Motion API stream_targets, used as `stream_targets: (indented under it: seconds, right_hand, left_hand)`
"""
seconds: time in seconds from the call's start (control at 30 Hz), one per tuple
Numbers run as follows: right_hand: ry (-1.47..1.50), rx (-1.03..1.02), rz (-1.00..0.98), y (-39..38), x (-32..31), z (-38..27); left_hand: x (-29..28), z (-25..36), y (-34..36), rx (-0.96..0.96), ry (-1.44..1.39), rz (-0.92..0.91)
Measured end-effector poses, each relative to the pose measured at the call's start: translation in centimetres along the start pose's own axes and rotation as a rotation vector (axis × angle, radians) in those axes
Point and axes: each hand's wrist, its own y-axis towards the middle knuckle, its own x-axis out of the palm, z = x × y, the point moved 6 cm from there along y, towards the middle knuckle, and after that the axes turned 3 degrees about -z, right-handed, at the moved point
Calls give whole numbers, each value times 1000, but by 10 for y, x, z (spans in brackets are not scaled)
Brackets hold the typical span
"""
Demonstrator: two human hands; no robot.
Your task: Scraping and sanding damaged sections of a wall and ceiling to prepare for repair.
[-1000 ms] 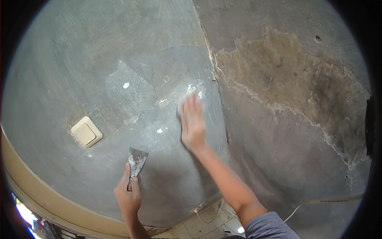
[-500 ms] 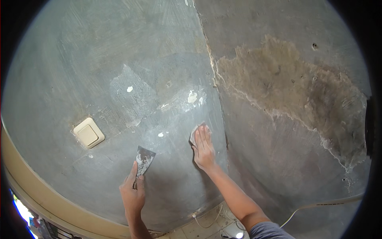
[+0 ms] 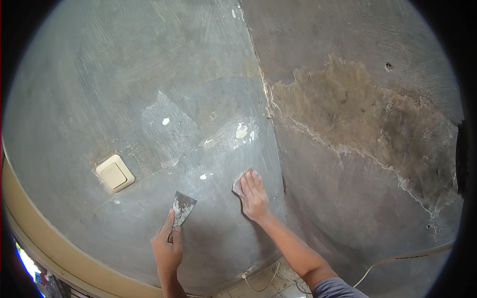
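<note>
My left hand (image 3: 166, 243) grips a small scraper (image 3: 183, 207) flecked with white, its blade pointing up over the grey-green wall (image 3: 99, 79), low and left of center. My right hand (image 3: 254, 196) presses flat, fingers together, on a thin greyish pad (image 3: 237, 186), perhaps abrasive paper, against the wall left of the vertical crack (image 3: 259, 62). The pad is mostly hidden under my fingers. Small white filler patches (image 3: 242, 130) show above my right hand. A cream switch (image 3: 115, 173) sits on the wall to the left.
A darker grey wall (image 3: 323, 30) with a brownish rough patch (image 3: 357, 99) and holes lies right of the crack. A cream frame (image 3: 47, 251) curves along the lower left. Below are pale floor tiles (image 3: 253, 290), a loose cable (image 3: 263, 288) and a conduit (image 3: 422, 252) at lower right.
My right hand has moved down from the white patches to lower on the wall. My left hand with the scraper has shifted slightly right. The whole view has shifted a little.
</note>
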Motion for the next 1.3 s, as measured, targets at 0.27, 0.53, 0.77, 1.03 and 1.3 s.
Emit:
stream_targets:
  seconds: [0.27, 0.53, 0.77, 1.03, 1.3]
  right_hand:
    - [-9, -42, 175, 160, -52, 4]
    - [-17, -46, 104, 90, -31, 12]
    - [-3, 8, 93, 82, -30, 9]
    - [18, -49, 169, 139, -43, -2]
    - [104, -77, -92, 12, 9, -45]
  left_hand:
    - [0, -3, -1, 52, -12, 30]
    - [4, 4, 8, 55, 14, -18]
    - [14, 25, 16, -48, 17, -93]
    - [24, 21, 21, 121, 32, -10]
    - [14, 7, 9, -1, -20, -12]
